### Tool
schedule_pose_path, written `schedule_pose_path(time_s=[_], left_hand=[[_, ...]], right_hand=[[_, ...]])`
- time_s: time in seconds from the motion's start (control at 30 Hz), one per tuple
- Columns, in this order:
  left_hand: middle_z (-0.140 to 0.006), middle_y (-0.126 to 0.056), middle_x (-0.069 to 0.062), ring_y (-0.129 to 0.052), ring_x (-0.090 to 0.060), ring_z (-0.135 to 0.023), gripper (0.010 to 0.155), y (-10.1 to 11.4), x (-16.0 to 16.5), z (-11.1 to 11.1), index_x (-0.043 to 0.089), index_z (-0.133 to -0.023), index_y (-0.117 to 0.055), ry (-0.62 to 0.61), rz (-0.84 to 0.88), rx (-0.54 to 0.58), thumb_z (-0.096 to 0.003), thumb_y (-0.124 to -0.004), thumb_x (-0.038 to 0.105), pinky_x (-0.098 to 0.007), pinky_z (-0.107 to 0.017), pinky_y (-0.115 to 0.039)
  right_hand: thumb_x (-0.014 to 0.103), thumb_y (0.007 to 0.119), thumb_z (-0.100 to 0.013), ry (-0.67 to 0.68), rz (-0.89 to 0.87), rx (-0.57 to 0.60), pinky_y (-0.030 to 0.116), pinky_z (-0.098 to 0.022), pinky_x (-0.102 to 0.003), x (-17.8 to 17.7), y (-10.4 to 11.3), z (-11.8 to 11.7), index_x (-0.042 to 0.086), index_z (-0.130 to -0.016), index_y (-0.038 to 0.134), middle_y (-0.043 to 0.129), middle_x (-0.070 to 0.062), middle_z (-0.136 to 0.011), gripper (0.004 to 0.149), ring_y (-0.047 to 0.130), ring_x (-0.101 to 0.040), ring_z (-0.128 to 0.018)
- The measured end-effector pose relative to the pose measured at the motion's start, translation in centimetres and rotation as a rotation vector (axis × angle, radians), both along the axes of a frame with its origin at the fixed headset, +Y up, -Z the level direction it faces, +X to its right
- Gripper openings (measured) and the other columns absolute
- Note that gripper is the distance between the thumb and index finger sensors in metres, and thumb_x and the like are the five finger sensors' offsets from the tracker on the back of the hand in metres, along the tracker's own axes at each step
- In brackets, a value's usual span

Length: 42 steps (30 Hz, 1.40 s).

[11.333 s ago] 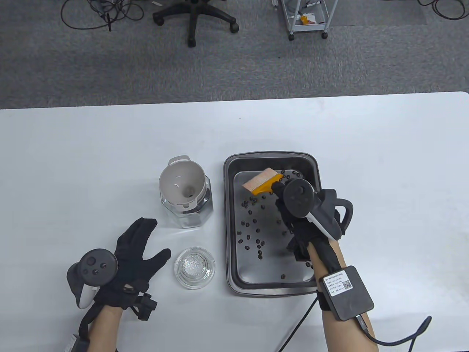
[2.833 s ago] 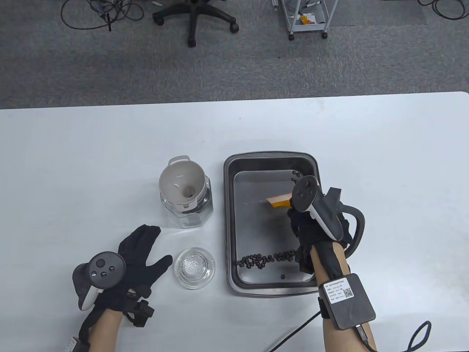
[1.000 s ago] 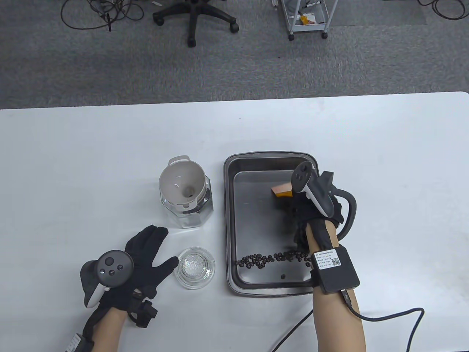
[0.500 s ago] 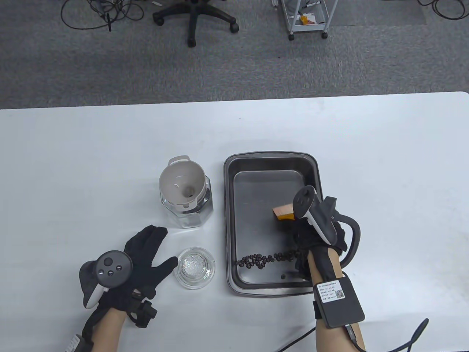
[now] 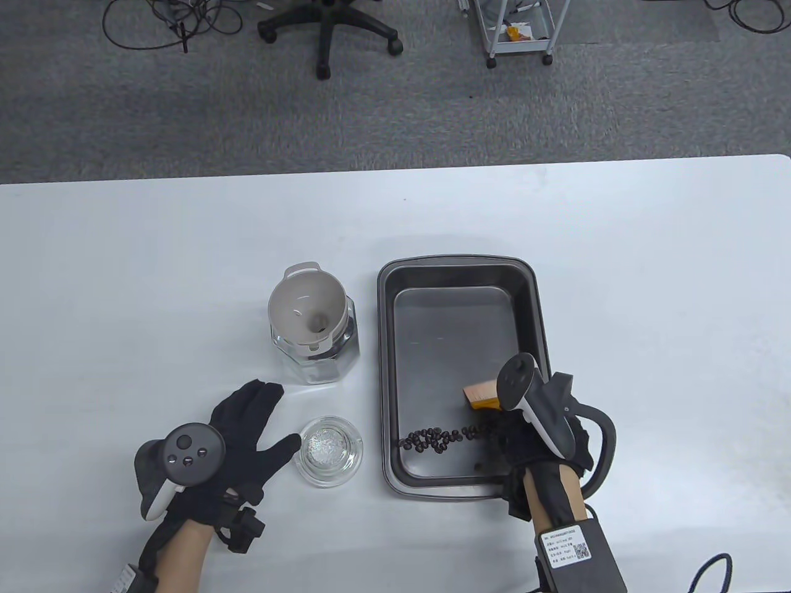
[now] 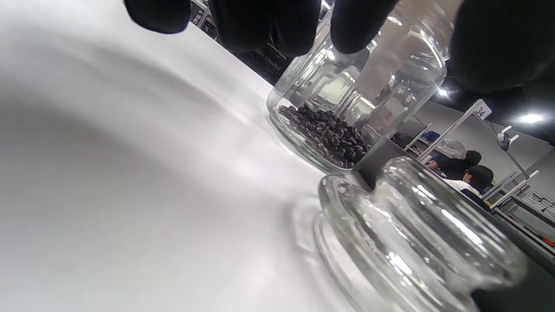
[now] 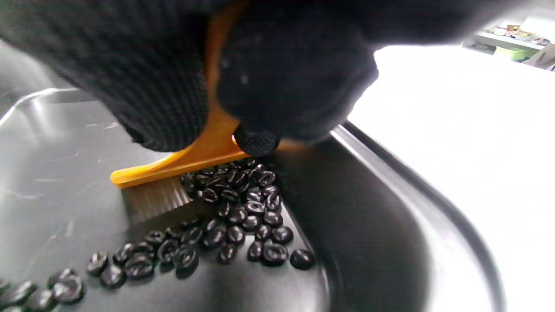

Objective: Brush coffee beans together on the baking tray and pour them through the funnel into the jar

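Table view: right hand (image 5: 544,432) grips brush (image 5: 481,395); left hand (image 5: 238,426) flat.

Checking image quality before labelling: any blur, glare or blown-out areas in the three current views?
Table view: sharp, evenly lit, soft shadows under both hands. Left wrist view: strongly tilted, near glass lid soft and streaked with highlights, jar reflective, fingertips blurred. Right wrist view: table blown out white, glove out of focus, coffee beans and brush sharp.
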<state>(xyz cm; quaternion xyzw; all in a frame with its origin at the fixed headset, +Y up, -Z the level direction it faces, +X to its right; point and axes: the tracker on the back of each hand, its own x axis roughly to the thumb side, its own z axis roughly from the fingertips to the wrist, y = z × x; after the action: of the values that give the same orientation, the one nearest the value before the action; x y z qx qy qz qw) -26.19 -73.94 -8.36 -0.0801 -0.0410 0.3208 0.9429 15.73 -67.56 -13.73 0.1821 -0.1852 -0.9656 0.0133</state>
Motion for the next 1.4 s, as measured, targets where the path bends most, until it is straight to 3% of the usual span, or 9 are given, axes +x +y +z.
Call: schedule_pose_path(time_s=[0.73, 0.83, 0.97, 1.17, 1.4], left_hand=[[-0.124, -0.049, 0.002, -0.052, -0.033, -0.114, 0.083, -0.2, 0.1, 0.1, 0.043, -0.112, -0.048, 0.003, -0.017, -0.017, -0.0436, -0.081, 0.078, -0.063, -0.080, -0.049], [-0.124, -0.050, 0.002, -0.052, -0.033, -0.114, 0.083, -0.2, 0.1, 0.2, 0.043, -0.112, -0.048, 0.002, -0.026, -0.017, -0.0436, -0.080, 0.078, -0.063, -0.080, -0.049], [-0.124, -0.050, 0.002, -0.052, -0.033, -0.114, 0.083, -0.2, 0.1, 0.2, 0.043, -0.112, -0.048, 0.002, -0.031, -0.019, -0.0436, -0.081, 0.078, -0.063, -0.080, -0.049], [-0.124, -0.050, 0.002, -0.052, -0.033, -0.114, 0.083, -0.3, 0.2, 0.1, 0.043, -0.112, -0.048, -0.004, -0.031, -0.026, -0.0436, -0.080, 0.078, -0.063, -0.080, -0.049], [-0.124, -0.050, 0.002, -0.052, -0.033, -0.114, 0.082, -0.2, 0.1, 0.1, 0.043, -0.112, -0.048, -0.003, -0.024, -0.026, -0.0440, -0.080, 0.078, -0.063, -0.080, -0.049]], right_hand=[[0.046, 0.097, -0.040, 0.012, -0.014, -0.048, 0.090, -0.004, -0.019, 0.1, 0.0, 3.2, 0.029, -0.072, 0.105, 0.119, -0.023, -0.064, 0.037, 0.101, -0.006, -0.021], [0.046, 0.097, -0.040, 0.018, -0.021, -0.046, 0.090, -0.004, -0.019, 0.3, 0.2, 3.0, 0.030, -0.073, 0.104, 0.118, -0.019, -0.067, 0.038, 0.101, -0.006, -0.020], [0.048, 0.094, -0.041, 0.014, -0.043, -0.008, 0.090, -0.003, -0.019, 0.5, 1.2, 2.6, 0.033, -0.077, 0.099, 0.111, -0.003, -0.076, 0.039, 0.102, -0.007, -0.019], [0.049, 0.089, -0.043, 0.030, 0.015, 0.002, 0.091, -0.003, -0.020, -0.3, 2.1, 2.0, 0.034, -0.081, 0.094, 0.106, 0.001, -0.080, 0.042, 0.103, -0.008, -0.019], [0.049, 0.089, -0.043, 0.028, 0.058, -0.063, 0.091, -0.003, -0.019, -1.0, 1.1, 1.7, 0.033, -0.081, 0.096, 0.110, 0.002, -0.076, 0.041, 0.103, -0.008, -0.020]])
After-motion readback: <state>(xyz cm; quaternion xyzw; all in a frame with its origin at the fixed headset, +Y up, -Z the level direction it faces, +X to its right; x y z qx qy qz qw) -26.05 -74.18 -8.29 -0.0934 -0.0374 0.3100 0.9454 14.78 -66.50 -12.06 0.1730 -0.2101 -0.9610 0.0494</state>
